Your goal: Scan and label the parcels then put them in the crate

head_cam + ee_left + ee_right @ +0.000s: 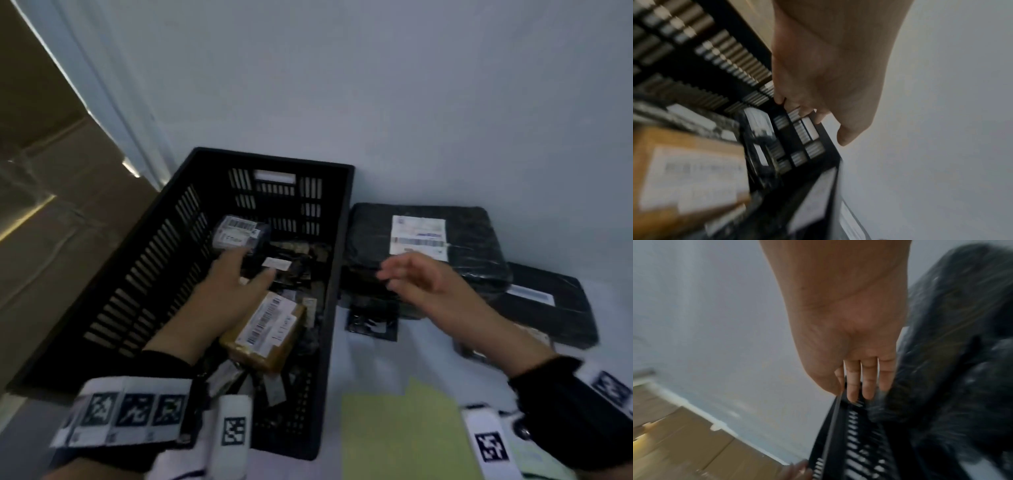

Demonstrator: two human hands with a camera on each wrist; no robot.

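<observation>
Head view: several labelled parcels in crate (337, 240), two black parcels (445, 240) outside, left hand (226, 284) and right hand (424, 284) relaxed, empty.

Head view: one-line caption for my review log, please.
Left hand open inside the black crate of labelled parcels; right hand open over a black parcel.

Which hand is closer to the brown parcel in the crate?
Left. The left hand is inside the crate, just above the brown parcel. The right hand is outside it, over the black parcels.
</observation>
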